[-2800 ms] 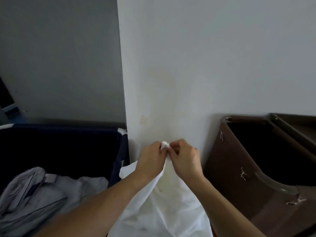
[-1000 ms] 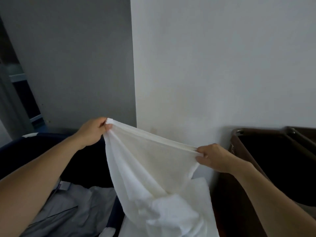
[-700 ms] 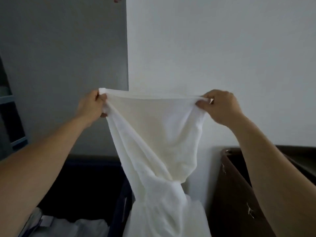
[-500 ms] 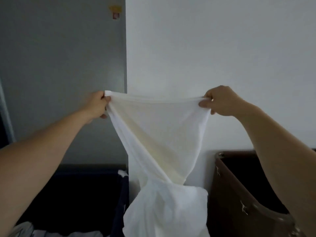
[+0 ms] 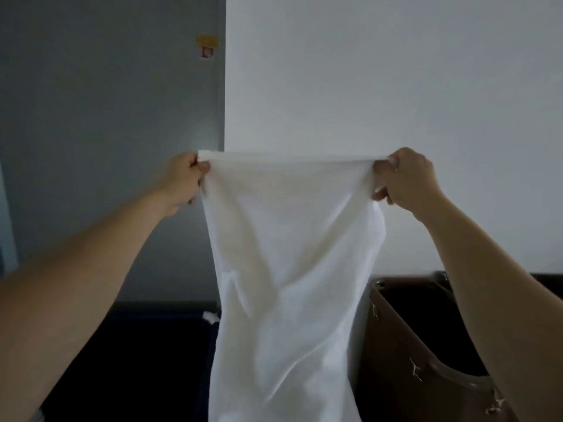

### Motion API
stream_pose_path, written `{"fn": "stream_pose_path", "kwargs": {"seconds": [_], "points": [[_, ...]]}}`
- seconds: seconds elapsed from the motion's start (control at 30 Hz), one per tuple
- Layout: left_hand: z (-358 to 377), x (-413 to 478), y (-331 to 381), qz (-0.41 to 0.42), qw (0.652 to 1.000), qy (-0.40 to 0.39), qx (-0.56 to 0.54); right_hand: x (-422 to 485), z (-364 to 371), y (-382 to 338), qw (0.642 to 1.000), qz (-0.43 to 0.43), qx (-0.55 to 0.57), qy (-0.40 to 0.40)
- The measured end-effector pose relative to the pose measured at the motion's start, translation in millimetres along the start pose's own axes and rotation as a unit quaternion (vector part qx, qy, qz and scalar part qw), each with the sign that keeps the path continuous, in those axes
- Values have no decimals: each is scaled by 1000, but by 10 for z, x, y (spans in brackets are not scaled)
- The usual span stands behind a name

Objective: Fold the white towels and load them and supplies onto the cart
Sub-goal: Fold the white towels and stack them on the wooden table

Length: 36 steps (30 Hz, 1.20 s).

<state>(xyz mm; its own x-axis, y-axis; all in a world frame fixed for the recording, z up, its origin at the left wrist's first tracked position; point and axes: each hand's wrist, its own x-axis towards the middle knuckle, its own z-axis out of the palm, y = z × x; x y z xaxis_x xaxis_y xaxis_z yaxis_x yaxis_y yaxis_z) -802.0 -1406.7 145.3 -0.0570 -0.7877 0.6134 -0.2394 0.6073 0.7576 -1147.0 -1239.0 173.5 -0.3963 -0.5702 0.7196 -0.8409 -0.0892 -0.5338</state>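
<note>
Head view: white towel [image 5: 289, 269] is hanging stretched just left of the brown bin [image 5: 393, 360].
Left hand [image 5: 182, 184]: pinching the top corner farther from the bin.
Right hand [image 5: 406, 178]: gripping the top corner above the bin.

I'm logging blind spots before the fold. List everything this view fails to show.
Towel: lower end cut off by the head view's bottom edge.
Blue bin: inside too dark, partly behind the left arm and towel.
Brown bin: contents lost in shadow; the right arm covers its near side.
Sticker: too small and blurred to read.
Supplies: none visible.
</note>
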Motion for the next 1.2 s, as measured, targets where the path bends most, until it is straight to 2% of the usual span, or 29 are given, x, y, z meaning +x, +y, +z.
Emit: {"fn": "stream_pose_path", "kwargs": {"seconds": [0.07,0.1,0.2,0.27,0.33,0.43,0.53,0.63,0.7,0.77,0.8,0.83,0.87,0.93,0.97,1.07,1.2], "points": [[-32,-162,-94,-11,997,-80,18,-62,-84,146,998,21,-9,-54],[-30,-243,-118,-23,995,-99,7,-76,-111,210,999,14,-3,-46],[36,-333,-14,-60,989,-83,-103,-79,-139,255,999,-25,22,25],[91,-358,84,-92,979,-63,-169,-85,-188,260,999,-25,31,28],[159,-460,55,-134,971,-68,-185,-116,-239,374,996,0,50,-69],[276,-747,-233,-222,957,-125,-136,-271,-205,717,959,34,61,-276],[389,-1042,-589,-303,928,-189,-110,-460,-4,1142,910,64,71,-403],[500,-1303,-887,-370,899,-217,-84,-670,263,1505,842,111,71,-523],[647,-1419,-991,-380,902,-195,-65,-795,487,1665,831,133,26,-540],[820,-1394,-983,-342,929,-135,-34,-789,667,1667,870,149,-6,-470],[889,-1293,-922,-296,951,-90,-6,-696,713,1605,903,161,11,-398],[933,-1139,-813,-237,971,-33,26,-538,716,1512,931,183,64,-309],[954,-951,-657,-174,983,27,49,-343,676,1386,945,204,147,-211],[933,-553,-235,-59,987,140,52,48,479,1071,942,169,285,-56],[909,-394,-31,-15,982,184,52,185,366,924,938,130,321,-9],[870,-160,341,52,962,255,87,297,129,667,926,58,369,46],[757,-160,573,91,945,298,96,272,-21,646,933,-11,350,78]]}}
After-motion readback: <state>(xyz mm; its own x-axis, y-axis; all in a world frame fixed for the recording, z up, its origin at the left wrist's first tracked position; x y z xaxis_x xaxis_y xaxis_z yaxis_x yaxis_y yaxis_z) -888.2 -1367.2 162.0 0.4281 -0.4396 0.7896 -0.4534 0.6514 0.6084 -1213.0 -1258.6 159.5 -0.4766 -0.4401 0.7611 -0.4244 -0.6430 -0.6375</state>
